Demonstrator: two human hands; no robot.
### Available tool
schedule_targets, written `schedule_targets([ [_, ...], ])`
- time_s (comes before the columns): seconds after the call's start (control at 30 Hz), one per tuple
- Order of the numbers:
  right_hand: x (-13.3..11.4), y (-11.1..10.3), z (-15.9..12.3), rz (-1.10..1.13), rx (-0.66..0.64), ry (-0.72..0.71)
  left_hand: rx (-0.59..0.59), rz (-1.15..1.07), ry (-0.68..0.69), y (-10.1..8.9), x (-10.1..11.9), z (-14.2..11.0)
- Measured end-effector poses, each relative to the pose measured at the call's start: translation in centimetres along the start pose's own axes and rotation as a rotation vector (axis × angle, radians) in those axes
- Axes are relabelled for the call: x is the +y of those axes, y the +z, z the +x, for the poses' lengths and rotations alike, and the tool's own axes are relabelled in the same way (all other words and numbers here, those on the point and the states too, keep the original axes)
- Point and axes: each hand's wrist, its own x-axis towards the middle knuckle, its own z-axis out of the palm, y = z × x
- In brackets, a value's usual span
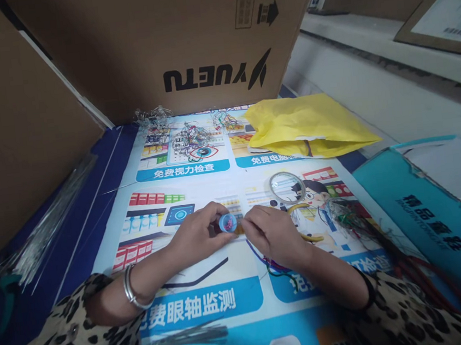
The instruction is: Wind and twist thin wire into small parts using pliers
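Note:
My left hand (198, 233) is closed round a small blue round container (227, 223) with tiny pink bits inside, holding it just above a printed poster (189, 171) spread on the table. My right hand (274, 234) is pinched right next to the container; what its fingertips hold is too small to make out. Thin coloured cords (271, 267) run under my right wrist. A silver bangle (130, 287) sits on my left wrist.
A roll of clear tape (286, 187) and a tangle of coloured wires (354, 220) lie to the right. A yellow bag (308, 126) and another wire tangle (189, 138) lie farther back. Cardboard boxes (167, 42) wall the back and left. Silver wire bundles (50, 219) lie left.

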Motion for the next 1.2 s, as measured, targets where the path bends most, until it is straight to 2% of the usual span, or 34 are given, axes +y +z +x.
schedule_targets([
  [0.27,0.1,-0.6,0.6,0.431,-0.064,0.322,0.034,-0.002,0.015,0.4,-0.2,0.2],
  [0.33,0.2,-1.0,0.8,0.633,-0.077,0.429,0.030,-0.021,-0.001,0.5,-0.2,0.4],
  [0.43,0.3,-1.2,1.1,1.060,-0.082,0.565,0.018,-0.062,-0.009,0.6,-0.1,0.8],
  [0.57,0.1,-0.9,1.5,1.530,-0.090,0.635,0.016,-0.119,-0.026,0.8,-0.2,1.4],
  [0.7,-0.1,-0.6,1.6,1.748,-0.158,0.660,0.037,-0.163,-0.047,1.1,-0.4,1.9],
  [0.83,-0.1,-0.6,1.3,1.807,-0.190,0.674,0.024,-0.187,-0.024,1.2,-0.5,2.2],
  [0.97,-0.1,-0.7,1.1,1.737,-0.174,0.636,0.045,-0.107,-0.012,1.0,-0.6,2.1],
  [1.1,0.1,-0.9,1.1,1.423,-0.063,0.599,0.058,-0.050,0.009,0.8,-0.6,1.9],
  [1.2,0.4,-1.1,1.1,1.038,-0.073,0.519,0.081,-0.031,0.026,0.8,-0.5,1.6],
])
